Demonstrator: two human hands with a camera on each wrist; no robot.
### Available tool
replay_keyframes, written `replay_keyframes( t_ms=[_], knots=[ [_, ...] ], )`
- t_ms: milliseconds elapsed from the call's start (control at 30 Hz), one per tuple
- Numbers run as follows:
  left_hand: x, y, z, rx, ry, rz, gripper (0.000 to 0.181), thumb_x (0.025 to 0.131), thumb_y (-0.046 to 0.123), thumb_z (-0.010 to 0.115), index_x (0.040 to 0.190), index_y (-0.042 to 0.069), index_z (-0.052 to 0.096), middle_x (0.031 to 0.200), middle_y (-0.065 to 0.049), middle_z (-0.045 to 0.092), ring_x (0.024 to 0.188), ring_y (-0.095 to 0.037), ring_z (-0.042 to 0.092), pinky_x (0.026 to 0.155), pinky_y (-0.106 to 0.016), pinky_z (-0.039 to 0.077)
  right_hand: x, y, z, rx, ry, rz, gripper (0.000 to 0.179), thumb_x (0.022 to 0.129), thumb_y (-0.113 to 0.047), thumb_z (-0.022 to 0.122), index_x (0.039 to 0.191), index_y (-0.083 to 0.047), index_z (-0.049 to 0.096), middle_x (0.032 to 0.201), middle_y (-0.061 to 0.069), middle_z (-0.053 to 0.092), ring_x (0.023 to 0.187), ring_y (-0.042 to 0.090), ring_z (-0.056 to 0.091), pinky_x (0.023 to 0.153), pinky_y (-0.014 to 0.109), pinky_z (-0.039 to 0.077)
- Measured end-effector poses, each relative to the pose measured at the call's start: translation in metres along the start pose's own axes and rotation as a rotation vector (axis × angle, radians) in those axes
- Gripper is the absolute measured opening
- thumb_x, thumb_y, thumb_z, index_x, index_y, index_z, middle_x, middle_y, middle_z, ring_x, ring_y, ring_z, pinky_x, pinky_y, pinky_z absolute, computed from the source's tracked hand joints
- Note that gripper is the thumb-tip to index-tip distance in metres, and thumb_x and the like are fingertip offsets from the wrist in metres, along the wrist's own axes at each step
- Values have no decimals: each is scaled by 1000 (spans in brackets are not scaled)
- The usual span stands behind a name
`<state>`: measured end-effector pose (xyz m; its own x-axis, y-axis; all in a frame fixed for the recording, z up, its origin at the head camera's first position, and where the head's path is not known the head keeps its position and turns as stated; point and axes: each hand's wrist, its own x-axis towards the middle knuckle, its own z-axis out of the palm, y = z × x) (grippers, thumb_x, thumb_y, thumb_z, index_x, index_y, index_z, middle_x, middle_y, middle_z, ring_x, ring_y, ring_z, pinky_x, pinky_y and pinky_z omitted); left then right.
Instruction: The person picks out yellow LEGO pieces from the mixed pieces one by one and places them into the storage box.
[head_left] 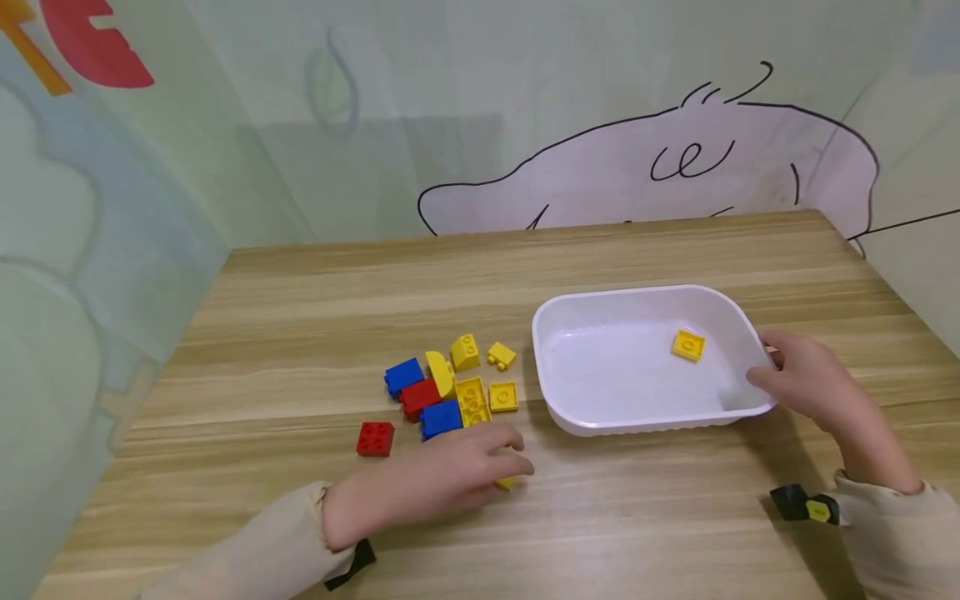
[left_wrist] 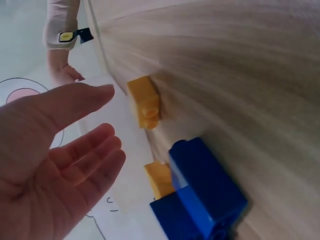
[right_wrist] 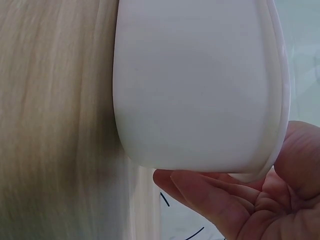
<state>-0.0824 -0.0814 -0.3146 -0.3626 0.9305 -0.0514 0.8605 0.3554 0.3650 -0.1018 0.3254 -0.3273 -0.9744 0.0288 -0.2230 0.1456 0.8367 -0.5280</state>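
My left hand [head_left: 442, 471] hovers over the near side of a group of toy bricks, thumb and fingers apart. Just beyond its fingertips a yellow brick [left_wrist: 143, 97] lies on the table, partly covered by the hand in the head view. Blue bricks [left_wrist: 207, 185] stand close by in the left wrist view. My right hand [head_left: 813, 379] grips the right end of a white plastic tray [head_left: 607, 418], its thumb over the rim and its fingers against the outer wall. Inside the tray lies one flat yellow brick [head_left: 688, 345].
Left of the tray sit several bricks, among them a red brick [head_left: 420, 398], a rounded yellow brick [head_left: 441, 373] and a square yellow brick [head_left: 503, 397]. Another red brick [head_left: 375, 438] lies apart at the left. A wall with drawings [head_left: 652, 167] borders the wooden table [head_left: 337, 292].
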Motion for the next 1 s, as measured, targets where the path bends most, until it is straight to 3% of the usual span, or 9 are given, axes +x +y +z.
replay_keyframes(
  t_ms=[233, 567, 1000],
  knots=[
    [5, -5, 5, -3, -28, -18, 35, 87, 13, 66, 121, 14, 59, 128, -5, 52, 118, -15, 48, 98, -24, 39, 1, 1, 0, 4, 1, -1, 58, 84, -12, 59, 128, 19, 37, 110, 39, 52, 77, 30, 57, 65, 40, 54],
    [6, -9, 6, -27, -77, -38, 38, 86, 10, 67, 123, 15, 59, 131, -5, 51, 121, -15, 46, 98, -25, 39, 1, 0, 1, 0, 8, -4, 54, 83, -11, 59, 125, 17, 41, 109, 38, 54, 77, 29, 57, 65, 39, 54],
    [9, -16, 12, -21, -84, 6, 32, 87, 9, 65, 118, 14, 61, 116, 0, 55, 102, -9, 51, 90, -15, 40, 0, -2, 0, 13, 10, -11, 55, 83, -9, 58, 126, 21, 38, 104, 37, 56, 74, 27, 57, 62, 36, 53]
  ],
)
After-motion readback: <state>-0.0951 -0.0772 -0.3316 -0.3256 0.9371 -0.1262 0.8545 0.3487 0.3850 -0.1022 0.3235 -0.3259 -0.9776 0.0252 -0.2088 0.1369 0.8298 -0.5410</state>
